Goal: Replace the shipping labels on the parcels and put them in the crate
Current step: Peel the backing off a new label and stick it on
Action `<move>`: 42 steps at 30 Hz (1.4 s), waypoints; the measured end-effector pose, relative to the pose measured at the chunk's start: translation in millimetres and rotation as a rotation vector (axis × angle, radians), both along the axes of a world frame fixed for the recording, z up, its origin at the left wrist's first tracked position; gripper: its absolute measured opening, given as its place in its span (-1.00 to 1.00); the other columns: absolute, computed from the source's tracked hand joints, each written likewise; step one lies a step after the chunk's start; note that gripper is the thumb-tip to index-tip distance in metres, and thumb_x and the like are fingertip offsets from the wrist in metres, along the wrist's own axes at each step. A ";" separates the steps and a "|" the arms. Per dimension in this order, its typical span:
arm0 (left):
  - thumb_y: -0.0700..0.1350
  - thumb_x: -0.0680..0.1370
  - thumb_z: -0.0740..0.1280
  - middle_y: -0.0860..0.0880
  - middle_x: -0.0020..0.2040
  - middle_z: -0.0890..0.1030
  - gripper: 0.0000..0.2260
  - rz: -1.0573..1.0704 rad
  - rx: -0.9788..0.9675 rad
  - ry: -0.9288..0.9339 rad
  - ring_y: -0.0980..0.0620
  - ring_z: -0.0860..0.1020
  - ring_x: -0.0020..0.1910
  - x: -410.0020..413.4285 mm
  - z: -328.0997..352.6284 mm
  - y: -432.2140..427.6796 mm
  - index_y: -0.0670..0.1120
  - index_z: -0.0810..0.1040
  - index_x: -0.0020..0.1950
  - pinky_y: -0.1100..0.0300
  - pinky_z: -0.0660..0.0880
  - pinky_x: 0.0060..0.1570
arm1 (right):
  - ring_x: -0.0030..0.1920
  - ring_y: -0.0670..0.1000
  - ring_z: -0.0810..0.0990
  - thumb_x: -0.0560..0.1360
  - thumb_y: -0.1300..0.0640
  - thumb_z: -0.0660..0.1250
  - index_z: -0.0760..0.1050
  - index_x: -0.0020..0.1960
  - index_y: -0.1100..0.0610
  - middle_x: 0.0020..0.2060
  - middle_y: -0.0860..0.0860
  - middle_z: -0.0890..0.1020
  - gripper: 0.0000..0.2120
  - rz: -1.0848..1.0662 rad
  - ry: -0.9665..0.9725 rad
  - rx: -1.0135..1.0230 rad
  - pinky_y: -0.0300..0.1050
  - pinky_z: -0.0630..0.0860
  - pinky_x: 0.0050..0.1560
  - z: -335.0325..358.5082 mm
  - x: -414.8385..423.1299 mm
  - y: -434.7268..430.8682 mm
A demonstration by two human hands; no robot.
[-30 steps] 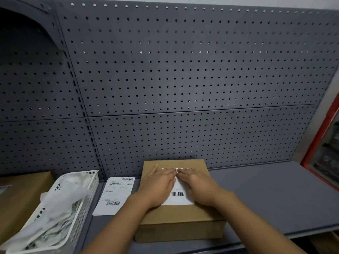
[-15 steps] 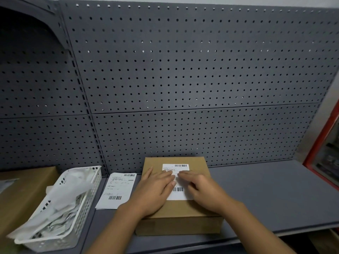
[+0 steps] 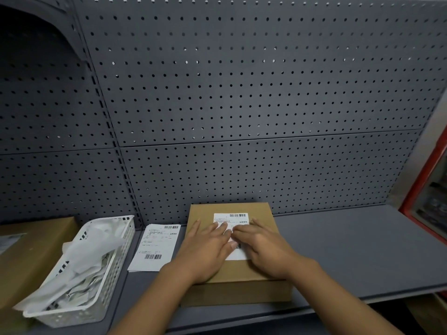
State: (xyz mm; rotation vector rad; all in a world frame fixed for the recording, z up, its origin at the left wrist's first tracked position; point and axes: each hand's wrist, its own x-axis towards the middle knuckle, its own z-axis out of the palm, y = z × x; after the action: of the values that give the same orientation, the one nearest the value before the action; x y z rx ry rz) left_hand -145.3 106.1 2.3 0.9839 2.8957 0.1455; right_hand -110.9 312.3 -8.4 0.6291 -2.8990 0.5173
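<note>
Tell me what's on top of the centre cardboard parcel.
A white shipping label lies on the parcel, with the left hand and right hand pressing flat on it. Its top barcode shows; the hands cover most of its middle and lower print.

**Labelled parcel flat on the shelf**

A brown cardboard parcel point(image 3: 238, 294) lies flat at the near edge of the shelf point(image 3: 350, 250), with a white barcoded shipping label point(image 3: 238, 220) on its top. Just left lies a loose label sheet point(image 3: 157, 245), then a white slotted basket point(image 3: 113, 257) of crumpled paper, then another brown parcel point(image 3: 31, 250)
</note>
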 end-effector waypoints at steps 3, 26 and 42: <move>0.33 0.67 -0.15 0.12 0.69 -0.03 -0.37 -0.017 0.027 -0.054 0.16 -0.11 0.66 4.0 -0.3 -4.6 0.09 0.04 0.69 -0.08 -0.28 0.61 | 0.39 -0.11 0.44 0.71 0.11 0.13 0.58 0.29 0.07 0.32 -0.10 0.59 -0.71 -0.020 -0.027 -0.071 -0.18 -0.05 0.59 4.4 5.5 3.6; 0.34 0.68 -0.11 0.20 0.67 -0.11 -0.48 -0.097 0.025 -0.086 0.19 -0.19 0.64 30.5 -8.6 -27.6 0.27 0.12 0.64 -0.05 -0.23 0.62 | 0.29 -0.08 0.43 0.55 0.05 0.11 0.69 0.13 -0.06 0.28 -0.17 0.53 -0.62 0.073 0.001 -0.022 -0.02 0.39 0.30 -9.0 25.0 0.2; 0.48 0.43 0.36 0.28 0.63 -0.04 -0.08 0.350 0.683 -0.325 0.16 -0.06 0.65 22.3 -28.0 -70.8 0.26 0.00 0.66 0.01 0.02 0.63 | 0.60 -0.04 0.10 0.44 -0.37 0.38 0.22 0.59 -0.16 0.61 -0.13 0.11 -0.19 -0.344 -0.099 -0.375 -0.01 0.21 0.55 -7.3 36.5 22.8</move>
State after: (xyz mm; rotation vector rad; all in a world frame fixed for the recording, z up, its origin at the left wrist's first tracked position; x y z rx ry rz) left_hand -122.9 35.4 -25.7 0.4178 2.6960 1.2457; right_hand -74.4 335.1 -15.7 0.0522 -2.7917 1.0228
